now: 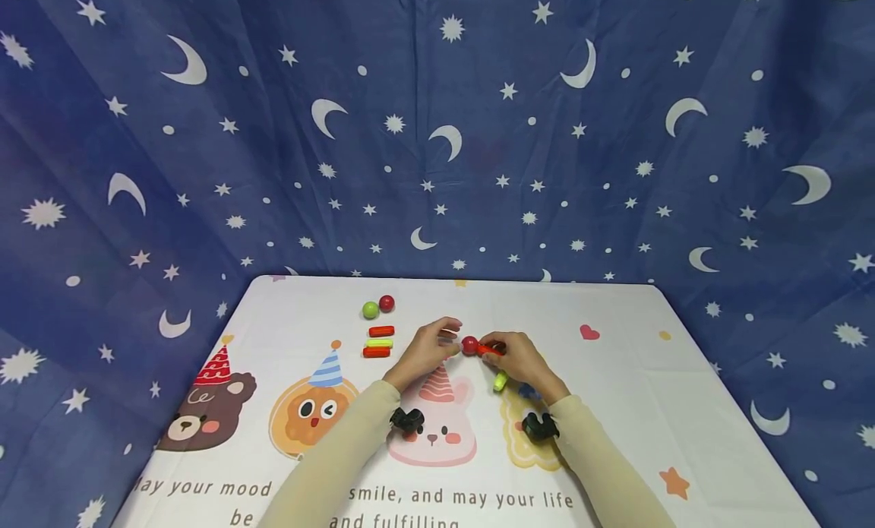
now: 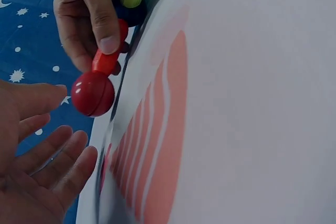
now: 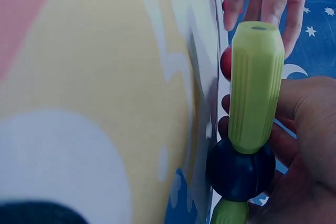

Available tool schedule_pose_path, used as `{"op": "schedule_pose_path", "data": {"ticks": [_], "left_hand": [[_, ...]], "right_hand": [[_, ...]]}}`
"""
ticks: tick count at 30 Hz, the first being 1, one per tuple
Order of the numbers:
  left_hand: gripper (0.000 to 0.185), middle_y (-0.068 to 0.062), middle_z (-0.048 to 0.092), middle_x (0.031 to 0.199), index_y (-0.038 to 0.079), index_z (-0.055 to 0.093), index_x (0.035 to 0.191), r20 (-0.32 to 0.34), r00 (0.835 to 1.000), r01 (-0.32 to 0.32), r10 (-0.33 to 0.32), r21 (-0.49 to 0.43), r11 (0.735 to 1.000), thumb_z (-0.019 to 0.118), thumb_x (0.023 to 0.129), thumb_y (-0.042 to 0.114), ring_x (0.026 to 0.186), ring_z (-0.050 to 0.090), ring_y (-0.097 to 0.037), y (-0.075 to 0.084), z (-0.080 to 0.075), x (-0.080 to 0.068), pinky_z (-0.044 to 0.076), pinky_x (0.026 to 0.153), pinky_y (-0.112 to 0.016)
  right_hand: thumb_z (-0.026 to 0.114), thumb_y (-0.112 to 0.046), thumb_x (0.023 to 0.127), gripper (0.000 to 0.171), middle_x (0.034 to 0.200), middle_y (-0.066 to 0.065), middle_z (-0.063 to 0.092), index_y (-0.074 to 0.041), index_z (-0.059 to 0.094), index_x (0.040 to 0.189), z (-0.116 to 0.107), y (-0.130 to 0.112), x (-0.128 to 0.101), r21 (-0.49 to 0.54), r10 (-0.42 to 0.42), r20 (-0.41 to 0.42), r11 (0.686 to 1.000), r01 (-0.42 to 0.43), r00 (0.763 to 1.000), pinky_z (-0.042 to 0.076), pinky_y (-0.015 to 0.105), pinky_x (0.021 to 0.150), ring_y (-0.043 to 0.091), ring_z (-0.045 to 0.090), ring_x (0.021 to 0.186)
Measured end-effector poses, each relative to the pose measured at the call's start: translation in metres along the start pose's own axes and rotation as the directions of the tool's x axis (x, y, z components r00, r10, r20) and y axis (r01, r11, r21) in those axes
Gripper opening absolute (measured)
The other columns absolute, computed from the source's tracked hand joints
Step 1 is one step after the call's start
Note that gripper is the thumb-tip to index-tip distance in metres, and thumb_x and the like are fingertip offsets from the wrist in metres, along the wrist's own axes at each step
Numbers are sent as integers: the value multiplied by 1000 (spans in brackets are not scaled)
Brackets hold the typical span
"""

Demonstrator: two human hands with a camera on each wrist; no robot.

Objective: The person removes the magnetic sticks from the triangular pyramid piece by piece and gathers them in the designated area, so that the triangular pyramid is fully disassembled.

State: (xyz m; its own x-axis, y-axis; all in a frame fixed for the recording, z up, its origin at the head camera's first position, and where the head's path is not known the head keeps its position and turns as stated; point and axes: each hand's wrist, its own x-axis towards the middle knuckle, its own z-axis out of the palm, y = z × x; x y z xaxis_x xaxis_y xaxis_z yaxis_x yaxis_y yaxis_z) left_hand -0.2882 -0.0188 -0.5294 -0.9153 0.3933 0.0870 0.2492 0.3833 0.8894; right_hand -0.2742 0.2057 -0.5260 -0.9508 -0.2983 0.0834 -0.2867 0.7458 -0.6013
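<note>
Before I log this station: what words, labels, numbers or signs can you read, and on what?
All on the tablecloth, head view:
"ay your mood" (first letter cut at the table edge)
"smile, and may your life"
"be"
"and fulfilling" (bottom cropped by the picture)
The left sleeve interrupts both rows, so any words under it are unreadable.
No lettering can be made out on the red ball or yellow rod.
</note>
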Motion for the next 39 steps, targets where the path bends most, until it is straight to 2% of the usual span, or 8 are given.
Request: {"op": "schedule_pose_path", "data": {"ticks": [6,17,24,33,39], "left_hand": [[38,-8,68,122,10,62,127,3,1000,-2,2,59,998,70,90,14,110,66,-22,1,8,3,54,94,-35],[38,-5,72,106,12,64,123,51,999,-2,-3,99,995,75,87,16,93,65,-12,-2,13,6,52,85,-29],[35,-3,71,105,13,64,122,55,998,5,-12,113,994,74,88,16,90,62,-10,-1,13,4,51,82,-26],[33,-4,68,106,14,62,122,70,997,10,-18,117,993,71,90,18,90,57,-12,2,9,3,47,82,-28],[34,-4,68,108,14,61,123,89,996,7,-14,81,997,71,91,17,94,61,-12,1,7,-1,51,85,-27]], "right_hand": [[78,-17,84,23,95,-1,73,-18,73,106,0,-2,0,15,1,-6,1000,-1,1000,52,28,75,9,62,80],[78,-16,84,22,93,0,72,-17,73,106,0,-4,-2,13,-2,-13,1000,2,1000,51,28,74,10,60,78],[80,-21,82,22,92,-2,72,-17,74,103,1,-2,-1,-23,2,-28,1000,-3,1000,51,30,76,9,60,80],[79,-20,83,19,92,-1,73,-17,75,101,-1,-4,1,2,3,-21,1000,-3,1000,51,32,79,11,61,81],[78,-23,85,19,94,-1,73,-17,75,103,-1,-3,0,-31,11,-12,999,-11,1000,52,34,79,11,61,81]]}}
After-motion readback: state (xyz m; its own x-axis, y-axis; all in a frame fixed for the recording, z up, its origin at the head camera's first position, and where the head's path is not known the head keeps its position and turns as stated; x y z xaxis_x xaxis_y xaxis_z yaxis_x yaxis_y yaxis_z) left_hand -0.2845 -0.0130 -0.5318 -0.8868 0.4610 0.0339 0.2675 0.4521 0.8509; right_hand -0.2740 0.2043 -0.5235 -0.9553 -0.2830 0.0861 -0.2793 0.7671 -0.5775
